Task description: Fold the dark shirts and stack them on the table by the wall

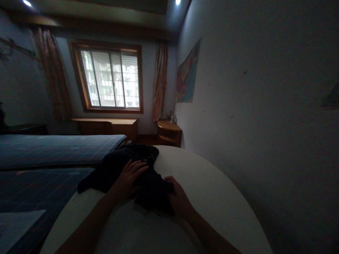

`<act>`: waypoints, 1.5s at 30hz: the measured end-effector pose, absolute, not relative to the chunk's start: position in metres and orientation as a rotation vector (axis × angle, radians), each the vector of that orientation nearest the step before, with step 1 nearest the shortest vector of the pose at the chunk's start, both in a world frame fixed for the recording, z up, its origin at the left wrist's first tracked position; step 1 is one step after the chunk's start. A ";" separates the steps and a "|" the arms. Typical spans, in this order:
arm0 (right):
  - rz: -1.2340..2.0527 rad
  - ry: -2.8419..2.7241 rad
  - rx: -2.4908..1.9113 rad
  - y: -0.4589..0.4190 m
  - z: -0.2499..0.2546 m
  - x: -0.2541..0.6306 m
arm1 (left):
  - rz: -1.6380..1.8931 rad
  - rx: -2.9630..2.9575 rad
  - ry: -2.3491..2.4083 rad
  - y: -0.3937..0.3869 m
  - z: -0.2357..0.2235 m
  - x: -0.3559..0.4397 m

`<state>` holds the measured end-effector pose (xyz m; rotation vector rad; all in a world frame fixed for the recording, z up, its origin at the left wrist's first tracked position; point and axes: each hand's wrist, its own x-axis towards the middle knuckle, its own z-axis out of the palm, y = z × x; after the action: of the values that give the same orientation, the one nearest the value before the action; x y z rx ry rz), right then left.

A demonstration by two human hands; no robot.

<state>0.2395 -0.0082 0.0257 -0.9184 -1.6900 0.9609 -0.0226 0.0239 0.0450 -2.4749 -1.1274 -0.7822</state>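
Note:
A dark, crumpled garment (150, 183) lies bunched on a round pale table (206, 183), its far left part reaching over toward the bed. What kind of garment it is, I cannot make out in the dim light. My left hand (132, 174) rests on top of the cloth with its fingers stretched out. At the right edge of the same garment, my right hand (178, 197) has its fingers curled around the fabric. Beyond my left hand, a striped dark piece of cloth (152, 150) shows at the table's far edge.
Left of the table is a bed with a blue checked mattress (60, 150); a pale sheet-like thing (21, 224) lies at lower left. A wall (251, 123) runs close on the right. Farther off stand a wooden desk (124, 121) under a window (111, 79) and a corner shelf (169, 126).

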 end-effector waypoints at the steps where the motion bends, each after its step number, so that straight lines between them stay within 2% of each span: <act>1: 0.976 -1.617 -0.893 -0.006 0.031 0.244 | -0.828 -2.387 -1.170 0.026 0.043 -0.028; 6: 0.898 -1.300 -0.811 0.000 0.059 0.274 | -0.950 -2.163 -1.308 0.039 0.030 -0.049; 14: 0.457 -0.939 -0.835 0.014 0.077 0.341 | -0.939 -2.040 -1.394 0.043 0.022 -0.062; 18: 0.361 -1.007 -0.993 0.030 0.066 0.363 | -0.856 -2.134 -1.349 0.040 0.025 -0.055; 24: 0.455 -1.252 -1.337 0.045 0.035 0.353 | -0.837 -2.206 -1.228 0.028 0.035 -0.027; 30: 0.483 -1.688 -1.403 0.034 0.023 0.328 | -0.985 -2.216 -0.884 0.006 0.039 0.022; 38: 0.331 -1.890 -1.464 0.037 0.014 0.327 | -0.641 -3.177 -0.882 -0.051 0.038 0.084; 41: 0.298 -1.974 -1.435 0.038 0.017 0.328 | -0.862 -3.370 -0.913 -0.056 0.048 0.082; 45: 0.300 -2.023 -1.382 0.033 0.026 0.327 | -1.361 -3.001 -1.115 -0.044 0.051 0.074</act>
<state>0.3267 0.0327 0.0264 -1.3819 -2.0235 0.2998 0.0741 -0.0441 0.0509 -3.0010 -1.1147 -1.3615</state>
